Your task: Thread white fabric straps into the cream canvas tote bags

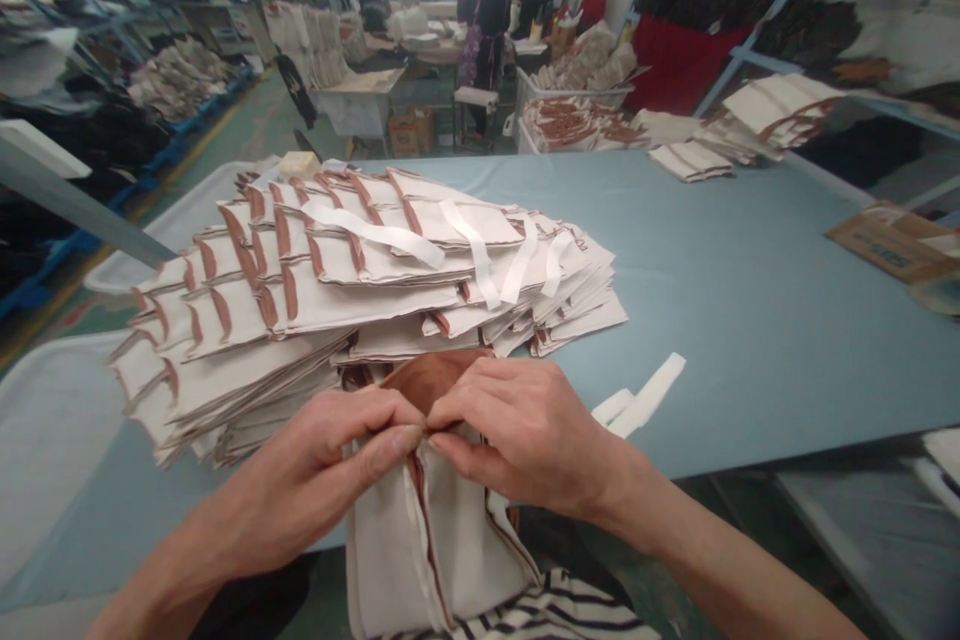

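A cream fabric piece with brown trim (386,540), looking like a sewn bag turned inside out, hangs over the near table edge. My left hand (352,450) pinches its top edge at the central seam. My right hand (517,430) pinches the same edge right beside it, the fingertips of both hands almost touching. Brown lining shows behind the fingers. Just beyond lies a broad stack of similar cream pieces (375,300) with brown edges, overlapping in rows. Several white strips (375,232) rest on the stack, and more white strips (652,395) lie right of my right hand.
The blue-grey table (750,290) extends to the right. A cardboard box (892,245) sits at its right edge, and folded cream pieces (694,160) lie at the back. White bins (45,400) stand to the left. A person (484,20) is at another table behind.
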Demonstrator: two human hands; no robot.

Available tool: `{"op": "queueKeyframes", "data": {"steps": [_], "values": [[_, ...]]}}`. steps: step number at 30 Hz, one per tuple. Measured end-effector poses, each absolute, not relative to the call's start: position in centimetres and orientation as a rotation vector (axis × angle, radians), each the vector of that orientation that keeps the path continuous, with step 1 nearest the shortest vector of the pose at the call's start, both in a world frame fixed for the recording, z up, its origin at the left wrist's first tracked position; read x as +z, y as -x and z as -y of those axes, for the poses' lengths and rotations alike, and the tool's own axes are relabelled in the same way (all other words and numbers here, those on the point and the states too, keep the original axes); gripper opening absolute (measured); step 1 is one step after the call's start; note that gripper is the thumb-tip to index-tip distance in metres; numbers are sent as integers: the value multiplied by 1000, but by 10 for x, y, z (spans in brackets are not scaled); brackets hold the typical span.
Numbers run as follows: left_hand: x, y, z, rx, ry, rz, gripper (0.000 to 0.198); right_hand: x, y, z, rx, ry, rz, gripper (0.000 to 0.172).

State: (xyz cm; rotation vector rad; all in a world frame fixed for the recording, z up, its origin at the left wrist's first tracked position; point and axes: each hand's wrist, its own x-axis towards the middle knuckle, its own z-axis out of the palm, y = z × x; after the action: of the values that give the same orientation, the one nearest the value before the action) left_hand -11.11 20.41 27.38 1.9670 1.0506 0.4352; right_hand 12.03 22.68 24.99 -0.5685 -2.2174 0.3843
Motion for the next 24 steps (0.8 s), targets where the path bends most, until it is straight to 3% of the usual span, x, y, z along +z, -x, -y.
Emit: {"op": "queueKeyframes", "data": {"steps": [7,13,24], "values": [[274,114,-200,390,-1935,-1036,33,256,-120,-219,283,619,2331,24],[276,111,-200,415,-1964,-1076,33,255,-114,-214,-5,729,2357,29],[279,126,-203,283,-1931,-977,20,256,-119,-224,433,655,2264,21]]}}
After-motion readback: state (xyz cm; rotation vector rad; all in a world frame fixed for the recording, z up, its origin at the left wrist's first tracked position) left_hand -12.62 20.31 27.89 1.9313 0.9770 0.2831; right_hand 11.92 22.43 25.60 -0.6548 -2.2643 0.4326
